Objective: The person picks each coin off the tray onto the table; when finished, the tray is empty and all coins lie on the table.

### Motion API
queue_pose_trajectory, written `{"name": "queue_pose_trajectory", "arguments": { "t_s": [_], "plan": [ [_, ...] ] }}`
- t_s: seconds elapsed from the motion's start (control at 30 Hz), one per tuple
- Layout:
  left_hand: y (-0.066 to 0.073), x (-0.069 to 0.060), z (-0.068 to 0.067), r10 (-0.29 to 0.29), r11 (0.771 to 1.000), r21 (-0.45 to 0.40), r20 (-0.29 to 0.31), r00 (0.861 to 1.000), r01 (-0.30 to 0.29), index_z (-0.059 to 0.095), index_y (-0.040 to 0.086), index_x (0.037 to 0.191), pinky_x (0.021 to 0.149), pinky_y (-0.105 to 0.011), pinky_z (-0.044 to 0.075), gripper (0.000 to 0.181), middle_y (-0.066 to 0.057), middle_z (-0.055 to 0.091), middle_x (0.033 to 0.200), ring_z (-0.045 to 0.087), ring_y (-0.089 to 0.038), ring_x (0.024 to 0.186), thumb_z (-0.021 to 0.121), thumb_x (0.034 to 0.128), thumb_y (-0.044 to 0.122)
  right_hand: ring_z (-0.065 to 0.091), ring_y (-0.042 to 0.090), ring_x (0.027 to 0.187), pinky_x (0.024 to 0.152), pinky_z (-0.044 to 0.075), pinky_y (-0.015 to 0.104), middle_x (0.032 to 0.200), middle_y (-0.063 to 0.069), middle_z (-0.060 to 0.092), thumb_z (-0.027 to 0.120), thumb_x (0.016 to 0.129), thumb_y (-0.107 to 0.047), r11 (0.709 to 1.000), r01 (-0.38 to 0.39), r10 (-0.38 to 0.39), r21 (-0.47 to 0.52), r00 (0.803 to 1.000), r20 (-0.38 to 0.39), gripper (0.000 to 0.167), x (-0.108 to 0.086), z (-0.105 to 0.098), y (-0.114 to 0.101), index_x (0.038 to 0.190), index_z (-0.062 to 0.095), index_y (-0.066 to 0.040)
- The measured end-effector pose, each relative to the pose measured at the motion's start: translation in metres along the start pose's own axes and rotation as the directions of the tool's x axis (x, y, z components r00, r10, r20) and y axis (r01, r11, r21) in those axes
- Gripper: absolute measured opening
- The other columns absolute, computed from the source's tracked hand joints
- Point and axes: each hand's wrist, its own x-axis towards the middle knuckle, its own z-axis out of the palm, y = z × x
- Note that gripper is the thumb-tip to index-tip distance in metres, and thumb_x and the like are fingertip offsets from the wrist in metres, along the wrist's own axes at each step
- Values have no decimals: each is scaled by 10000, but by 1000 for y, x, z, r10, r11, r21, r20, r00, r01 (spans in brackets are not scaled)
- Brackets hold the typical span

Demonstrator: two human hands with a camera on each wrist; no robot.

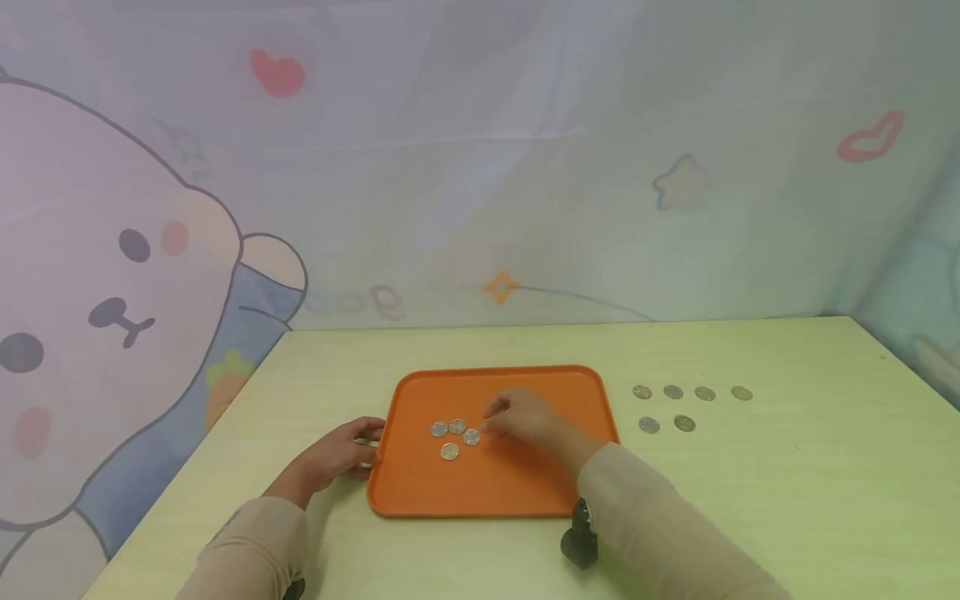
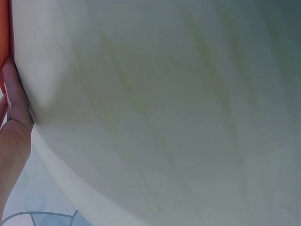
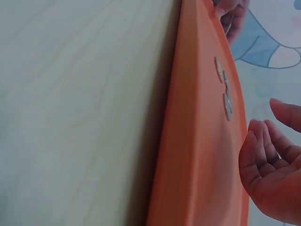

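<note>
Several coins (image 1: 449, 452) lie flat, grouped left of centre on an orange tray (image 1: 525, 500). My right hand (image 1: 525, 421) is above the tray, just right of these coins; in the right wrist view that hand (image 3: 275, 174) has loosely bent fingers, with the thumb apart and nothing visible between them. At the tray's left side, my left hand (image 1: 337, 450) touches the rim with spread fingers. The left wrist view catches only part of the hand (image 2: 16, 117), its fingers reaching along the orange edge (image 2: 3, 33). Its fingertips are partly hidden.
More coins (image 1: 648, 425) lie in two rows on the light table (image 1: 750, 500), right of the tray. Behind the table hangs a printed cloth (image 1: 450, 167) with a bear, hearts and a star. A dark wrist device (image 1: 581, 537) sits by my right sleeve.
</note>
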Motion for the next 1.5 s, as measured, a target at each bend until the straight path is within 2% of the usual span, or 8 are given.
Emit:
{"name": "queue_pose_trajectory", "arguments": {
  "t_s": [0.23,0.4,0.53,0.73,0.9,1.33,1.5],
  "plan": [
    [2,1,1,-3,1000,3,5,1000,3,321,-75,1244,722,-374,474,525,-210,376,1177,514,-214,853,494,749,-61,527,161,653,572,451,275,735,60,554,603,755,-38,999,-17,17,-47,1000,9,167,10,7,2,894,544,33],
    [4,0,2,-10,1000,12,6,1000,10,320,-70,1247,724,-370,473,530,-197,375,1168,509,-208,855,498,748,-57,532,162,656,576,463,278,764,72,550,600,744,-6,997,-50,51,-52,999,18,169,16,10,4,895,541,41],
    [5,0,2,-5,1000,18,17,1000,4,316,-75,1244,725,-373,472,527,-200,369,1162,504,-207,851,495,748,-54,518,153,641,559,456,261,785,67,546,624,720,1,991,-61,65,-118,998,25,185,20,11,1,889,557,35],
    [4,3,2,-17,1000,18,-7,1000,17,351,-58,1225,710,-366,477,508,-180,390,1149,507,-201,836,497,739,-59,465,150,642,552,403,241,730,34,522,670,674,-28,947,-15,23,-320,1000,18,151,23,15,-3,796,584,-10],
    [3,3,1,-18,1000,22,-3,1000,18,343,-63,1228,709,-364,477,515,-187,388,1151,507,-204,843,495,736,-59,441,158,680,596,395,266,747,19,520,672,677,-47,915,21,-14,-404,1000,21,124,23,20,-4,764,585,-35],
    [4,1,0,-14,1000,16,18,1000,14,327,-79,1227,718,-376,475,531,-193,384,1141,504,-201,848,495,723,-70,403,149,624,544,360,240,695,14,483,691,656,-1,904,58,-53,-424,998,24,173,22,24,-3,742,544,-27],
    [4,2,0,-17,1000,20,19,1000,16,331,-78,1223,722,-375,474,524,-193,385,1140,501,-207,855,491,725,-72,400,151,627,542,349,240,698,13,483,651,670,33,905,59,-56,-422,998,22,148,24,23,-3,723,533,-38]
  ]
}}
